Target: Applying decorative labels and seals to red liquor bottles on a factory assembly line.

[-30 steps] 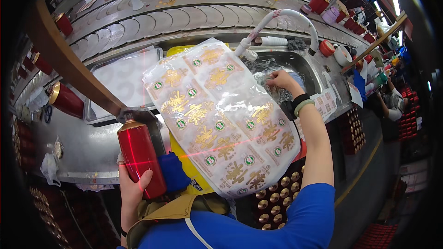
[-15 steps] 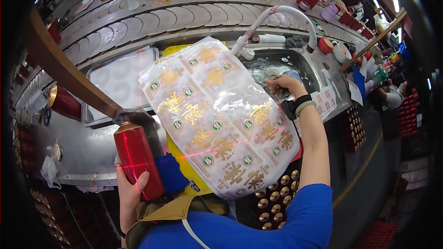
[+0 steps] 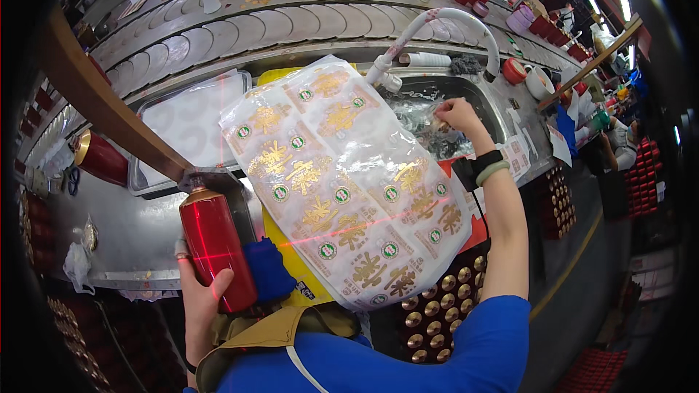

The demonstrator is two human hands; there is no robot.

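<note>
A: Red bottle (image 3: 216,247) first, nearest to us: our left hand (image 3: 198,298) wraps its lower body, fingers closed around it, and it stands upright just beside a blue cloth (image 3: 268,271). We see no label on the side facing us.

B: Confirmed. Next out, the clear sheet of gold labels (image 3: 348,189) lies across the yellow board (image 3: 291,262), many labels on it unpeeled.

A: Farther on, our right hand (image 3: 455,113) reaches into the steel sink (image 3: 480,94), fingers pinched narrow on something small and wet; we cannot tell what.

B: We judge labelling of this bottle not yet done. Beyond, the hose (image 3: 444,22) arches over the sink, with red bottles on the far conveyor (image 3: 291,22).
</note>
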